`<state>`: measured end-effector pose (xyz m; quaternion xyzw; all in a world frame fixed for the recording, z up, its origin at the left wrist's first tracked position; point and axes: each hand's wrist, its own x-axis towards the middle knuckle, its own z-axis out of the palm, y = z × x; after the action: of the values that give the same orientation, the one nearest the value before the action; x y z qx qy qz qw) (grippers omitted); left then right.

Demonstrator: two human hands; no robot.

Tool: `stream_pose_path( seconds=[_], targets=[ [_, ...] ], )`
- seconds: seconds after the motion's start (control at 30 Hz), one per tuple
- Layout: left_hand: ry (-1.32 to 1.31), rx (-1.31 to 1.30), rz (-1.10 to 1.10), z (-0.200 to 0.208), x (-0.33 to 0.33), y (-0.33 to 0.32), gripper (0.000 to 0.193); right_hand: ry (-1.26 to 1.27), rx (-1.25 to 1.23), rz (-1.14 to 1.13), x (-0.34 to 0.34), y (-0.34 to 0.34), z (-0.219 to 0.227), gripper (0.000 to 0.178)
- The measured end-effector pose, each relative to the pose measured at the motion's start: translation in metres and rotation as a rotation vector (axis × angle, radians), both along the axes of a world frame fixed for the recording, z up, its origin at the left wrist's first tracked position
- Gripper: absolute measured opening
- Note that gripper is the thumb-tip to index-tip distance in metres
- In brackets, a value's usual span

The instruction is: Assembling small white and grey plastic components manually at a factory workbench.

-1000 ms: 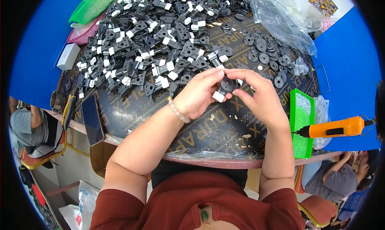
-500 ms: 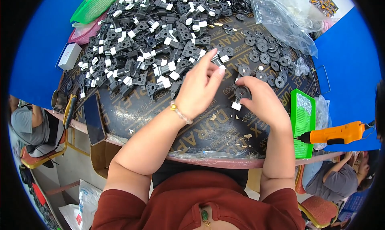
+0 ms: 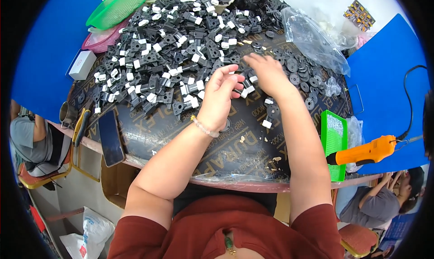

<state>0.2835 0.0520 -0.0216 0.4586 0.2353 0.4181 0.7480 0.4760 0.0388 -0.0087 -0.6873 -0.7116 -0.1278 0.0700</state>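
Observation:
My left hand (image 3: 219,94) hovers over the near edge of a big heap of black plastic parts with white tips (image 3: 167,55). Its fingers are loosely bent and apart, with nothing seen in them. A black disc (image 3: 226,124) shows partly from beneath its wrist. My right hand (image 3: 266,73) is stretched over the gap between the heap and the scattered black discs (image 3: 298,69). Its fingers reach out, a little blurred, and I see nothing in them. Below its wrist lies a black round part with a white tip (image 3: 270,114) on the table.
An orange electric screwdriver (image 3: 370,151) hangs at the right over a green tray (image 3: 326,137). A clear plastic bag (image 3: 312,42) lies beyond the discs. At the left are a phone (image 3: 110,139), orange-handled cutters (image 3: 81,127), a metal cup (image 3: 68,113) and a white box (image 3: 82,65).
My right hand has let go of the black round part with the white tip and moved up and left toward the heap. My left hand has shifted slightly left, its fingers more curled.

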Motion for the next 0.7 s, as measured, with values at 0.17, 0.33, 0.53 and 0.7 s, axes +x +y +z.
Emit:
stream_pose_path(
  seconds=[0.17, 0.33, 0.53, 0.7],
  targets=[
    [-0.046, -0.093, -0.01, -0.003, 0.006, 0.002, 0.032, 0.124, -0.195, -0.008, 0.01, 0.019, 0.002, 0.063],
    [-0.268, -0.337, -0.142, 0.005, 0.003, -0.007, 0.05, 0.949, -0.094, 0.145, -0.024, -0.033, 0.048, 0.082],
    [-0.263, -0.285, -0.327, 0.014, 0.0, -0.02, 0.063, 0.915, 0.1, -0.073, -0.019, -0.129, 0.056, 0.066],
    [-0.135, -0.186, -0.307, 0.019, 0.003, -0.028, 0.045, 0.403, -0.008, -0.333, 0.003, -0.206, 0.025, 0.007]
  ],
)
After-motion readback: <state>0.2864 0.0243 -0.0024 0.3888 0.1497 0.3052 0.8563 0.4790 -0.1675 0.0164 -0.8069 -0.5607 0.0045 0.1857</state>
